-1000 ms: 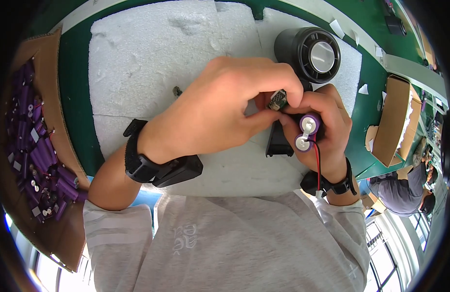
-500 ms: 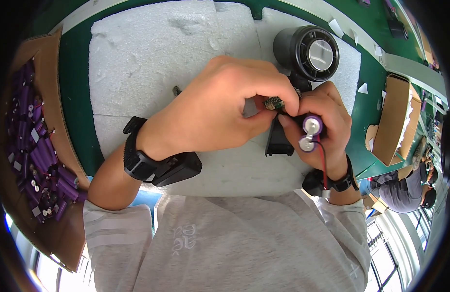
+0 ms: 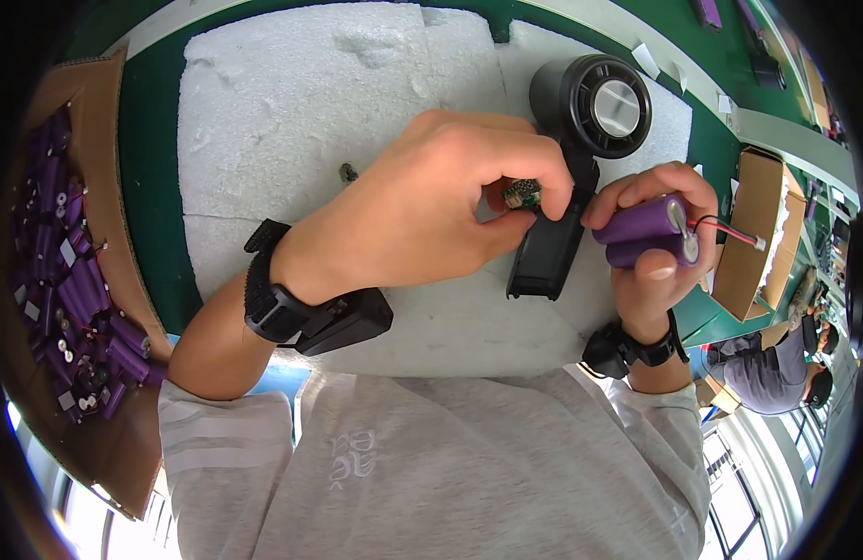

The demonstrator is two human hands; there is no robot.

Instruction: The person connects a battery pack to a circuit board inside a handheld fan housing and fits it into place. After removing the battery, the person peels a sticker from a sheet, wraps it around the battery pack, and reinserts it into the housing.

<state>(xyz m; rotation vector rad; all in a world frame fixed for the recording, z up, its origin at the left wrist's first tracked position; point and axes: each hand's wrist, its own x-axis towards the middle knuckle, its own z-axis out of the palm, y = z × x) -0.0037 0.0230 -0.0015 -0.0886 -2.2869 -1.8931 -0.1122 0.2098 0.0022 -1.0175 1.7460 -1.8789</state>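
My left hand (image 3: 441, 201) pinches a small green circuit board (image 3: 522, 194) between thumb and forefinger, just over the handle's left side. Cradled in my right hand (image 3: 660, 266) is a purple two-cell battery pack (image 3: 641, 227), its silver end tabs facing right. From it a red and black lead (image 3: 721, 227) runs out to a small white plug (image 3: 759, 244). Between my hands lies a black handheld fan (image 3: 590, 107), its round head at the far end and its open handle shell (image 3: 548, 247) pointing toward me. Fingers cover part of the board.
White foam sheet (image 3: 282, 121) lies under the work on a green table (image 3: 147, 187). A cardboard box (image 3: 100, 168) of purple battery packs (image 3: 77, 280) stands at left, another cardboard box (image 3: 753, 233) at right. A small dark piece (image 3: 347, 173) rests on the foam. Another person (image 3: 767, 373) sits far right.
My right hand has moved right, away from the handle, and turned the battery pack onto its side. Its lead now points right. My left hand still holds the board, nearly in place.
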